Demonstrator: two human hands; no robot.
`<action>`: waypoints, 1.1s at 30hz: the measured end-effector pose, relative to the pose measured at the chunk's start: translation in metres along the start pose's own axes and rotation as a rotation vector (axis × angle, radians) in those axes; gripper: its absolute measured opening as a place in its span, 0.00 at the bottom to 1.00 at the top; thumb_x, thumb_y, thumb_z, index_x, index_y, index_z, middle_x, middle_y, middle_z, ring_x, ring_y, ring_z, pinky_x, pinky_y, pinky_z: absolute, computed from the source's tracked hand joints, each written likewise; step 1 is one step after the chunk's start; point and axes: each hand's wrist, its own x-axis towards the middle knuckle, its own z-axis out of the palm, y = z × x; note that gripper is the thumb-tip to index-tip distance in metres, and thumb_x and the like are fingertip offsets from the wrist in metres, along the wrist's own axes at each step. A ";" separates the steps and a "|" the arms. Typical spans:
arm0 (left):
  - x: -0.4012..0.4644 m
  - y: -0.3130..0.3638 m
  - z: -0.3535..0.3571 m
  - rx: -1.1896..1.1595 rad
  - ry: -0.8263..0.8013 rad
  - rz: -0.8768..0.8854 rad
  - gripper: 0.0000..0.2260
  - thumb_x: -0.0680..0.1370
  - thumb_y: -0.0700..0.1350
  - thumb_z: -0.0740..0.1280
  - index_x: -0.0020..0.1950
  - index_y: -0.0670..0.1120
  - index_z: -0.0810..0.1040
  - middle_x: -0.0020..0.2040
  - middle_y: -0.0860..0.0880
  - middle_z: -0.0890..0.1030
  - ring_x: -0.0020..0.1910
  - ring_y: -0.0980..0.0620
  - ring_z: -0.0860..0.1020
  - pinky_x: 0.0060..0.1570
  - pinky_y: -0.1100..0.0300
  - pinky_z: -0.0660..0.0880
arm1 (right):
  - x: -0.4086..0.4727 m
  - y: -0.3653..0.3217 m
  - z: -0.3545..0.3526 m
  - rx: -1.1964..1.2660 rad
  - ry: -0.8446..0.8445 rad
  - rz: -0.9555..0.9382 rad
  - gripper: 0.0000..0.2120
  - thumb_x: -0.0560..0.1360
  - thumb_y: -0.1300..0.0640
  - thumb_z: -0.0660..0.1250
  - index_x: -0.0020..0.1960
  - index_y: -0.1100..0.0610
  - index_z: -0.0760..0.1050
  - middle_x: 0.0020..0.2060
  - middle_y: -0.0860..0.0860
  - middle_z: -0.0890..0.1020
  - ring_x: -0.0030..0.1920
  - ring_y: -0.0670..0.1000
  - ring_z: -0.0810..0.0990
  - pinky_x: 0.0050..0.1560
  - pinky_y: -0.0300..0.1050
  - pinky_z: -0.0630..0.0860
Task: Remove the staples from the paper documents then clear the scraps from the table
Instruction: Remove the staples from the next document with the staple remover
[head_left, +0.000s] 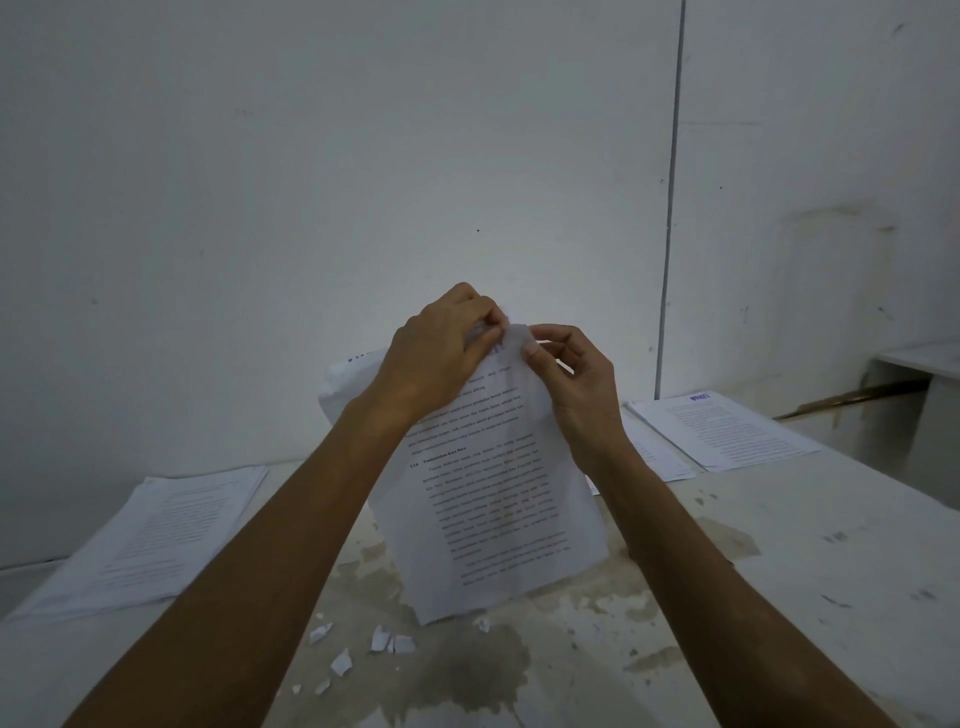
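A stapled paper document (493, 499) with printed text is held up above the table, its lower edge hanging near the tabletop. My left hand (441, 353) pinches its top corner from the left. My right hand (566, 374) pinches the same corner from the right, thumb on the front sheet. The staple itself is hidden between my fingers. Several small torn paper scraps (384, 642) lie on the stained white table (727, 597) just below the document.
A stack of printed papers (156, 540) lies at the table's left. Two more documents (722, 431) lie at the back right. A low white ledge (919, 364) stands at the far right against the wall.
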 end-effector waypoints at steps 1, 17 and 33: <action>-0.001 0.000 0.000 -0.007 0.004 0.002 0.07 0.81 0.49 0.63 0.53 0.50 0.78 0.53 0.54 0.76 0.49 0.54 0.77 0.48 0.56 0.76 | 0.000 0.000 0.000 -0.005 -0.004 -0.001 0.04 0.79 0.54 0.67 0.53 0.47 0.78 0.47 0.40 0.82 0.48 0.41 0.81 0.46 0.31 0.77; -0.005 -0.004 0.005 -0.005 -0.005 -0.009 0.07 0.80 0.51 0.64 0.51 0.50 0.78 0.52 0.55 0.75 0.47 0.55 0.76 0.47 0.53 0.76 | -0.001 0.002 0.002 0.014 -0.011 0.016 0.02 0.79 0.55 0.67 0.49 0.49 0.79 0.42 0.36 0.83 0.44 0.40 0.82 0.42 0.30 0.77; -0.022 -0.028 -0.002 0.198 0.224 -0.096 0.17 0.77 0.59 0.63 0.63 0.55 0.71 0.55 0.55 0.79 0.51 0.53 0.78 0.58 0.54 0.66 | 0.002 0.010 -0.010 -0.018 0.150 0.159 0.09 0.80 0.50 0.65 0.51 0.54 0.82 0.46 0.46 0.84 0.44 0.42 0.80 0.40 0.31 0.76</action>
